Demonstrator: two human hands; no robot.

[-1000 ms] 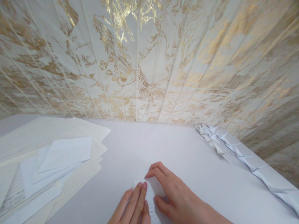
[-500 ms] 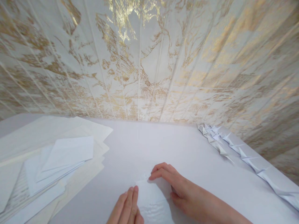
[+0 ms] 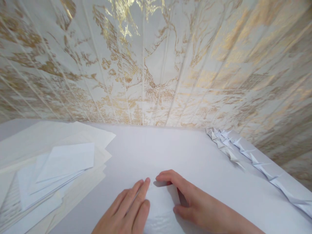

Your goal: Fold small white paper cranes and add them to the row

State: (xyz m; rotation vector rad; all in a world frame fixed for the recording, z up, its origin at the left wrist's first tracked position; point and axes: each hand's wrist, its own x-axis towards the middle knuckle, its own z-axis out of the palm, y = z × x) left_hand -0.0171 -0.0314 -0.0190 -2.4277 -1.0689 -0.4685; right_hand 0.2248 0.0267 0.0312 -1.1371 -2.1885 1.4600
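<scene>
A white sheet of paper (image 3: pixel 161 206) lies on the white tabletop at the bottom middle, with faint wavy creases in its nearer part. My left hand (image 3: pixel 128 208) rests flat along its left side, fingers stretched forward and nearly together. On the opposite side, my right hand (image 3: pixel 188 195) arches over the paper's right edge. Its index finger reaches toward the far end, while the thumb sits apart, close to or touching the right edge. Neither hand grips anything that I can see. The paper's near end runs out of view.
At the left lie loose white sheets (image 3: pixel 68 159) on larger cream sheets (image 3: pixel 97 133). Rows of pointed folded paper pieces (image 3: pixel 258 164) follow the right edge of the tabletop (image 3: pixel 141 146). Behind stands a white wall covering with gold patterns (image 3: pixel 156 65).
My left hand has moved forward and spread more over the paper's left side. My right thumb has shifted left and apart from the index finger. The view has turned slightly.
</scene>
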